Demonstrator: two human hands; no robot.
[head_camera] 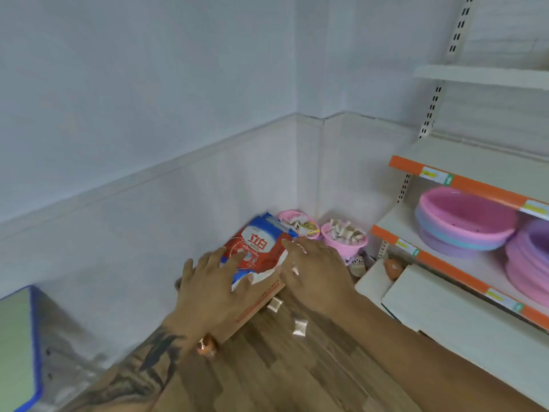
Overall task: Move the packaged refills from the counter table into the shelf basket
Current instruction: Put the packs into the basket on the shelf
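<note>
Down in the corner where the two walls meet, the refill pack (258, 251) lies flat on top of a cardboard box (261, 301), red and blue with white lettering; a second pack seems to sit under it, though I see only its blue edge. My left hand (211, 288) lies over the pack's near left end, fingers spread and fairly straight, fingertips on the red face and thumb along the white lower edge. My right hand (319, 272) comes in from the other side, fingers lightly bent over the right edge, thumb pressed to the near corner (whether the fingertips curl under the pack I cannot tell, since the hand itself hides them). Neither hand is clenched.

Most of the box is covered by my left wrist and the pack, so only one printed side shows. Behind the pack stand two pink tubs (344, 237) filled with small pale packets, too blurred to name. Two small sachets (299, 327) lie on the wooden floor (267, 367) between my arms. To the right, shelves (463, 272) with orange edging hold stacked pink and purple basins (466, 218), cut off at the frame edge. Something orange-brown sits in the shadow beneath the lower shelf, unclear. A blue-rimmed surface (17, 346) pokes in at far left.
</note>
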